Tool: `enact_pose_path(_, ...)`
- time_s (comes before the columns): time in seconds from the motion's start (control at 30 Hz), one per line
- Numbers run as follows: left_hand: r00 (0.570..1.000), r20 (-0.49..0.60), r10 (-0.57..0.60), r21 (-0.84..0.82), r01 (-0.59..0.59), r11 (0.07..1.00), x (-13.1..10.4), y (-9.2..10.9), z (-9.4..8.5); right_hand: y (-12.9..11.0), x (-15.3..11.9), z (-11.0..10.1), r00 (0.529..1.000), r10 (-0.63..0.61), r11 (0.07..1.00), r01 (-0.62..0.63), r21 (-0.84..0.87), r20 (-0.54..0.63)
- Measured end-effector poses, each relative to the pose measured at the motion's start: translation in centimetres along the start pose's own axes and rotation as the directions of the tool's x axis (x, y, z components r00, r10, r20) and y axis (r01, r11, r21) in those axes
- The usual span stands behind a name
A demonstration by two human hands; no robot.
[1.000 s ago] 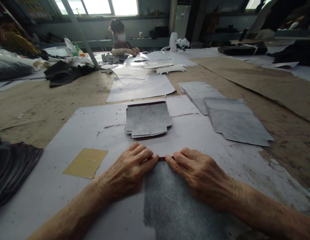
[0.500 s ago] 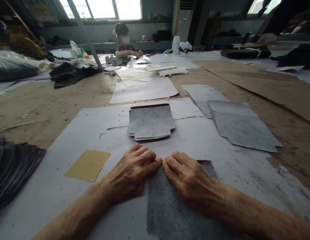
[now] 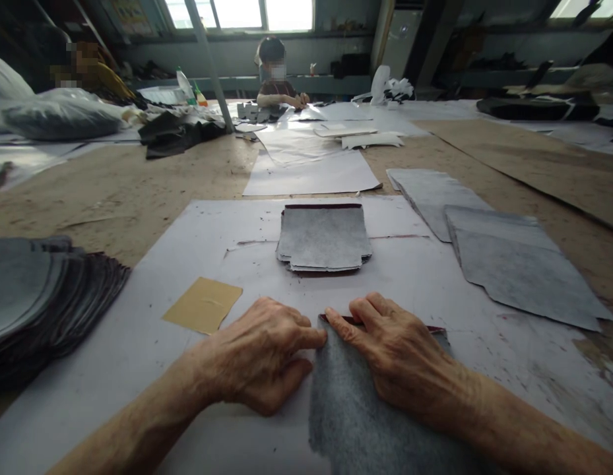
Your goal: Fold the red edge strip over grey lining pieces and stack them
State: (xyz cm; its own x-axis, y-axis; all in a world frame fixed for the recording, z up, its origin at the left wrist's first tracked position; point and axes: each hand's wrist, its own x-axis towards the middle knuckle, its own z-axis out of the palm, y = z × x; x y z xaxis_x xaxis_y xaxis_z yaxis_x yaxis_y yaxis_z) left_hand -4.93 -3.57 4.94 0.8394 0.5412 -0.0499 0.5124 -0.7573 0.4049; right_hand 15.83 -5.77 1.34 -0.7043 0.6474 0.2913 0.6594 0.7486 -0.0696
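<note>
A grey-backed sheet piece (image 3: 350, 389) with a dark red folded strip along its top edge lies in front of me. My right hand (image 3: 400, 343) rests on it, its index finger stretched along the fold near the top left corner and the other fingers bent. At that same corner the index fingertip of my left hand (image 3: 271, 353) touches the edge; its thumb is spread lower down, apart from the piece. My right forearm hides part of the sheet. Just beyond my hands is a small stack of grey pieces (image 3: 323, 237) with dark red edges.
A tan card square (image 3: 204, 305) lies left on white paper (image 3: 187, 231). Curved grey pieces (image 3: 53, 303) are piled far left. Larger grey sheets (image 3: 518, 264) lie right. Another person (image 3: 276, 86) sits across the table, near a slanted pole (image 3: 212, 72).
My left thumb has come away from the fingers, and my right index finger now stretches along the fold's corner. The whole view has shifted, so things appear further right.
</note>
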Motion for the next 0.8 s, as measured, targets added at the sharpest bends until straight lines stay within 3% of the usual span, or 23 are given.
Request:
enact_pose_path(0.37,1.0,0.017,0.007,0.071,-0.008,0.997,-0.1,-0.3,0.3,-1.7,1.4,0.0,0.988,0.009,0.949,0.04,-0.312,0.152)
enact_pose_path(0.5,1.0,-0.001,-0.002,0.064,0.002,0.998,0.0,-0.3,0.2,-1.3,1.8,-0.3,0.984,0.021,0.971,0.023,-0.238,0.179)
enact_pose_path(0.57,1.0,-0.024,0.002,0.037,-0.002,0.999,0.0,-0.4,0.2,-0.7,1.5,-1.0,0.995,0.022,0.995,-0.012,-0.1,0.101)
enact_pose_path(0.63,0.998,-0.063,0.021,-0.013,-0.022,1.0,0.1,-0.5,0.2,0.0,0.6,-1.9,0.994,0.053,0.998,-0.05,0.037,-0.094)
enact_pose_path(0.73,0.993,-0.115,0.01,-0.132,-0.025,0.991,0.2,-0.9,0.4,0.9,-1.8,-3.4,0.906,0.172,0.984,-0.139,0.111,-0.387)
enact_pose_path(0.8,0.982,-0.182,-0.039,-0.201,0.002,0.979,0.3,-1.2,0.7,1.3,-3.9,-4.2,0.867,0.243,0.97,-0.212,0.119,-0.436)
